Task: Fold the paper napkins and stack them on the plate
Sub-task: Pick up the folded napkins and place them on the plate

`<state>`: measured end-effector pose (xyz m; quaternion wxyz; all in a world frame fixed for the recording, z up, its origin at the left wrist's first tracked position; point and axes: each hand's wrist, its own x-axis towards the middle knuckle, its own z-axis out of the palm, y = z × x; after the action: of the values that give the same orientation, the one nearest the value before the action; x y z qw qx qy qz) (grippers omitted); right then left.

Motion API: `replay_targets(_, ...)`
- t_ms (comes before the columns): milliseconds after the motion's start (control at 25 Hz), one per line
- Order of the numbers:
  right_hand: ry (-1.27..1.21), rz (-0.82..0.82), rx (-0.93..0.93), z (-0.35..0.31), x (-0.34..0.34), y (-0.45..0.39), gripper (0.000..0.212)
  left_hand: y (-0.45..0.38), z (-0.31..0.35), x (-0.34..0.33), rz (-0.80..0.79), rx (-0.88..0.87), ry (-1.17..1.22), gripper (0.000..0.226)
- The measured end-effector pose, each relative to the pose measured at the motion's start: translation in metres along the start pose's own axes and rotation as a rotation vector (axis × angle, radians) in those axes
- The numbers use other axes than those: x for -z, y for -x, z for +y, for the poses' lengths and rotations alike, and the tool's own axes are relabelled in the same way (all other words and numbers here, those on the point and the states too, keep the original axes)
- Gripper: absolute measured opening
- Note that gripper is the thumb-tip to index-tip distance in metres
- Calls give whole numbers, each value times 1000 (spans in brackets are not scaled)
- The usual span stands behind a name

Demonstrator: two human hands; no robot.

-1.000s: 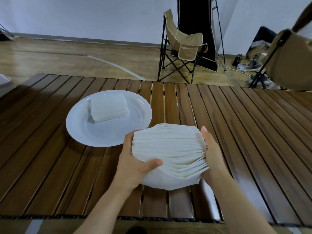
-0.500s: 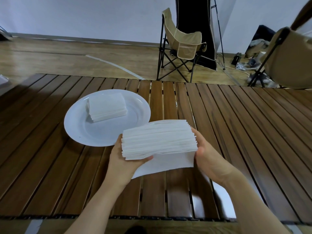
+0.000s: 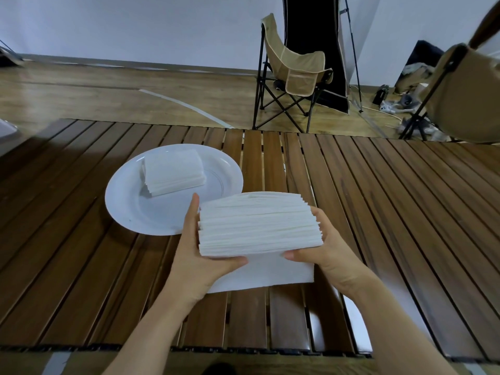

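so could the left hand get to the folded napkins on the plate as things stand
Probably not yet: the left hand and right hand both grip the thick napkin stack. The path to the folded napkins on the plate looks free otherwise.

Napkin stack (image 3: 259,226): white paper, matt, soft layered edges. Loose sheet (image 3: 265,272) under it: same matt paper, smooth. Folded pile (image 3: 173,171) on plate: matt paper with a faint texture. Plate (image 3: 130,201): white, smooth, glossy, ceramic or plastic, can't tell. Table (image 3: 392,212): dark brown wood slats, smooth, semi-gloss with glare. Far floor (image 3: 108,98): light wood, shiny. Chair (image 3: 295,74): tan cloth, black metal frame.
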<state>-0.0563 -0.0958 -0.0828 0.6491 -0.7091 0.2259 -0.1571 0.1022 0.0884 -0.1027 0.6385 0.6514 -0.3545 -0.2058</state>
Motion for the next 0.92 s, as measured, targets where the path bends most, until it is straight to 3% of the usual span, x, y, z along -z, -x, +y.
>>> replay_targets(360,4,-39,40,-1,2,-2,88,1,2,0,-56,-4,-4,127)
replay_targets(600,10,-68,32,1,7,-2,74,1,5,-6,-3,-37,-84,85)
replay_targets(920,-18,-71,39,1,12,0,85,0,3,-8,-100,-15,-9,123)
